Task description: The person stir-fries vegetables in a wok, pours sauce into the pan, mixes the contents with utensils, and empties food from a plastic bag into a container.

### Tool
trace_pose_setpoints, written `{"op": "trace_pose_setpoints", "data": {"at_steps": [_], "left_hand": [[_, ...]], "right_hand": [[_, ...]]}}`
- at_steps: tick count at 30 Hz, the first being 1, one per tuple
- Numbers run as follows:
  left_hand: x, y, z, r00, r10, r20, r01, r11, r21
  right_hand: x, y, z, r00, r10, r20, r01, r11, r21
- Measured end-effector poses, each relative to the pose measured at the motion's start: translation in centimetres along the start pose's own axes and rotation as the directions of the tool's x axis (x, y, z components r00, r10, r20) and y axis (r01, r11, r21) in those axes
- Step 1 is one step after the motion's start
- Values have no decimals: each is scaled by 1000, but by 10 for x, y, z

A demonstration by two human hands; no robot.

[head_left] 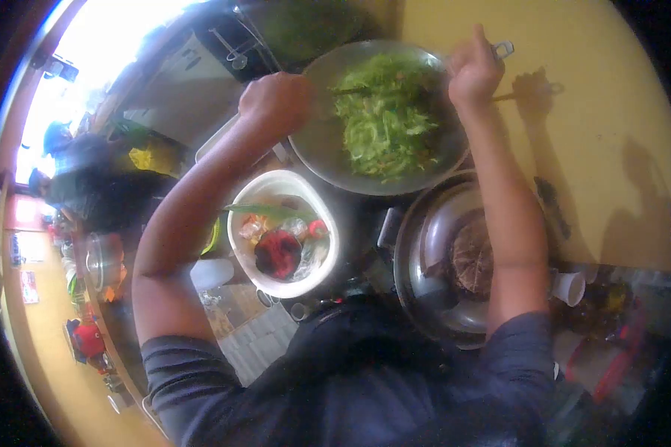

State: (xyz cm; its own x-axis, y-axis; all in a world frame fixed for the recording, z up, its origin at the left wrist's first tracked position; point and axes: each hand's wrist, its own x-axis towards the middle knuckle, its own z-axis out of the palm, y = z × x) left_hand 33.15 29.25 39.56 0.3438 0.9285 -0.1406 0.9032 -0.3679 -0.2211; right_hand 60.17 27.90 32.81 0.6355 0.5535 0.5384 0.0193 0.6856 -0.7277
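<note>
Shredded green vegetables [384, 119] lie heaped in a wide metal pan [313, 160] in front of me. My left hand [279, 100] is closed at the pan's left rim, gripping a utensil with a thin dark shaft [353, 91] that reaches into the greens. Over the right rim, my right hand [473, 74] is closed with one finger pointing up. A metal loop [504, 50] sticks out beside it, and the shadow on the wall shows a looped handle passing through this hand. The heads of both utensils are hidden.
A white tub [240, 261] with scraps and something red stands nearer me, left of centre. Beneath my right forearm is a large round pan or lid [425, 298] with a brown patterned part. A white cup [570, 288] sits right of it. The yellow wall [596, 134] bounds the right.
</note>
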Motion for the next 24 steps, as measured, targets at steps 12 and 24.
{"op": "trace_pose_setpoints", "data": {"at_steps": [12,24], "left_hand": [[28,-49,84,993,27,115,-11,991,-132],[41,5,121,990,84,-116,-139,760,-635]], "right_hand": [[34,86,-71,483,-707,516,710,-29,-704],[1,113,-48,982,122,-144,-148,971,-187]]}}
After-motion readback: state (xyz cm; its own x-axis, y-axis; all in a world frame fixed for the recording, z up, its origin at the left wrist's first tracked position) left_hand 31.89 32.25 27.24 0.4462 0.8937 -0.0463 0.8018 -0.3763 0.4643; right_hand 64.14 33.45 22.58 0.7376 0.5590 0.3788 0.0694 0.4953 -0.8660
